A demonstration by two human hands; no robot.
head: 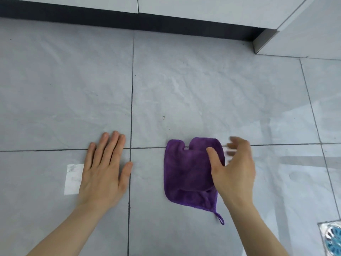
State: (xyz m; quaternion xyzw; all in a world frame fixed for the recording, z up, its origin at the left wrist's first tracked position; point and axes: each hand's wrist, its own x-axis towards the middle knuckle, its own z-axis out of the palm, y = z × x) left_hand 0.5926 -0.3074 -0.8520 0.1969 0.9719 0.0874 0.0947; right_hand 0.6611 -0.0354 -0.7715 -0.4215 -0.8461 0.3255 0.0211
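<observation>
Left hand (105,172) flat on grey tiles (184,89), right hand (235,172) over purple cloth (186,174).

You can read no text, number, brand or sign anywhere in this view. The purple cloth (186,174) in the lower middle of the frame shows you only plain fabric. The drain cover (331,239) at the lower right edge shows only a pattern of openings, with no letters that can be made out.
</observation>
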